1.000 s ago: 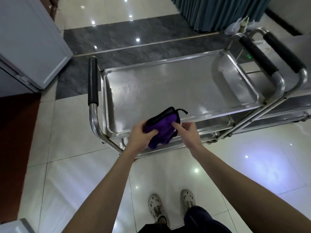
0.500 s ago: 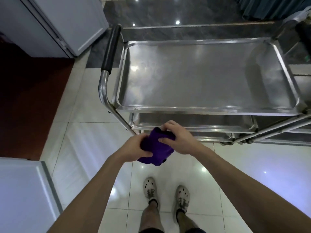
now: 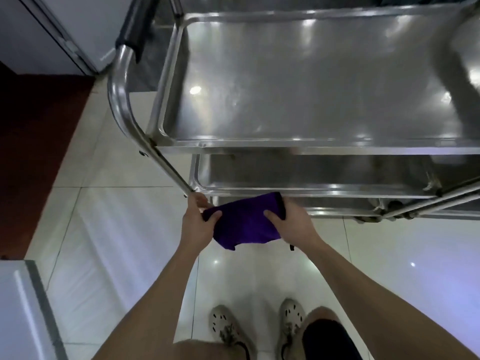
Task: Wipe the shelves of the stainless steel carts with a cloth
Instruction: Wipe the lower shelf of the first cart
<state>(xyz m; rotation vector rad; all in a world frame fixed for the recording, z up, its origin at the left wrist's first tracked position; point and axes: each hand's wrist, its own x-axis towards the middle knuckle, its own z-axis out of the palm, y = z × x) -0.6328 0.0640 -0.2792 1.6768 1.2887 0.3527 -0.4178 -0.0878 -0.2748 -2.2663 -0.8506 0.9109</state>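
- purple cloth (image 3: 244, 222) held low at the near-left corner of the cart (image 3: 122, 100), just in front of the lower shelf edges; touching or not, cannot tell.
- left hand (image 3: 196, 226) grasps its left edge, right hand (image 3: 293, 224) its right end.
- risk: knuckles catching the middle shelf rim (image 3: 311, 189) in the tight gap; hanging tail may snag.
- glossy tiled floor (image 3: 117, 229); grey cabinet (image 3: 65, 27) far left.

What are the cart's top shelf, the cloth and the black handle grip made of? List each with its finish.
The top shelf looks like stainless steel, smooth and glossy; it mirrors bright spots of light. The cloth is soft purple fabric, perhaps microfibre; matte, it folds and sags. The handle grip is black, matte, probably rubber or foam; blurred, so unsure.
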